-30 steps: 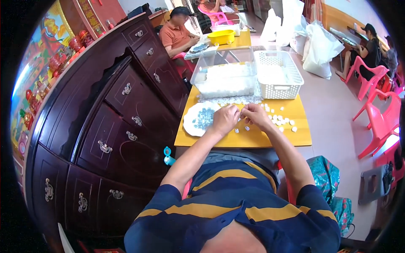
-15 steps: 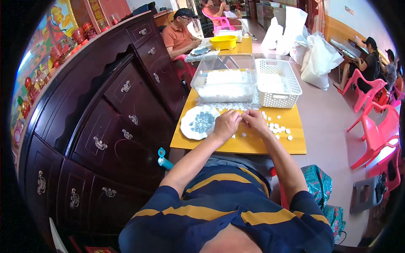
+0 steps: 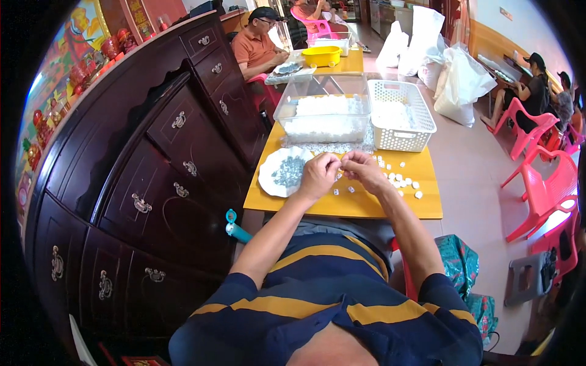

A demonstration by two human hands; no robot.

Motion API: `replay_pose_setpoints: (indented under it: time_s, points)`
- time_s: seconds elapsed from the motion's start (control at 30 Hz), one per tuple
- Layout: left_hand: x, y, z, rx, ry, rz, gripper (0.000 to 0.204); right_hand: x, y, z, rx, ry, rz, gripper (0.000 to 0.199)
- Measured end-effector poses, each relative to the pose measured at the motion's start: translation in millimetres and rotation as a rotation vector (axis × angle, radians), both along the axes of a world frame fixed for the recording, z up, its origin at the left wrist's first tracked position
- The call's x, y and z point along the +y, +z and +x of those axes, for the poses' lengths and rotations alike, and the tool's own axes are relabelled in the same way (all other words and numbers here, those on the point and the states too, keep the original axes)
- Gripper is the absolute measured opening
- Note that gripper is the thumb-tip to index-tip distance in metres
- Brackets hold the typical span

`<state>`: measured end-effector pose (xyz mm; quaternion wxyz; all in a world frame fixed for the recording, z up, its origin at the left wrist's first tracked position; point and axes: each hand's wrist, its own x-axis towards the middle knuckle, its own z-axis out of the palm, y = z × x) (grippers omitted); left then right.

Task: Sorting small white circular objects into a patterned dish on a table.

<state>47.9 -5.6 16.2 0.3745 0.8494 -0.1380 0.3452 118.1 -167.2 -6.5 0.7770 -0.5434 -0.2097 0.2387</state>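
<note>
Over the near part of the yellow table (image 3: 293,209), my left hand (image 3: 320,177) and my right hand (image 3: 365,172) meet almost fingertip to fingertip. Both are closed in a pinch. What lies between the fingers is too small to make out. Left of my left hand is a white scalloped plate (image 3: 267,178) bearing many small grey-blue pieces (image 3: 288,171). Small white round pieces (image 3: 399,181) lie scattered beside my right hand. A few little whitish cubes (image 3: 351,190) rest on the wood below the hands.
Beyond my hands stand a clear plastic bin (image 3: 323,129) of white pieces and a white perforated basket (image 3: 403,141). Dark wooden drawers (image 3: 152,165) line the left. A co-worker (image 3: 259,46) sits farther back by a yellow tub (image 3: 321,57). Pink chairs (image 3: 543,183) stand right.
My hands have shifted slightly left and their fingertips have changed position, still pinched close together. The whole view has moved a little.
</note>
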Motion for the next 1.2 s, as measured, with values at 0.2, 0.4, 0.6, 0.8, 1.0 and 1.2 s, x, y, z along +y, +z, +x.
replay_pose_setpoints:
  time_s: [0.2, 0.4, 0.6, 0.8, 1.0, 1.2]
  points:
    - [49, -9, -11, 0.017, 0.163, 0.053, 0.012, 56, 9, 1, -0.335, 0.027, -0.243, 0.010]
    - [89, -27, -25, 0.129, 0.402, 0.201, 0.011, 89, 6, 6, -0.703, 0.044, -0.529, 0.012]
    - [94, -35, -30, 0.172, 0.463, 0.227, 0.011, 61, 4, -6, -0.583, -0.109, -0.392, 0.017]
    - [91, -39, -31, 0.159, 0.427, 0.193, 0.012, 5, 15, -16, -0.458, -0.204, -0.383, 0.014]
    - [87, -35, -29, 0.164, 0.442, 0.241, 0.011, -18, 7, -14, -0.330, -0.252, -0.300, 0.014]
    - [55, -3, -43, 0.093, 0.260, 0.194, 0.021, -9, 5, -26, -0.343, -0.235, -0.261, 0.014]
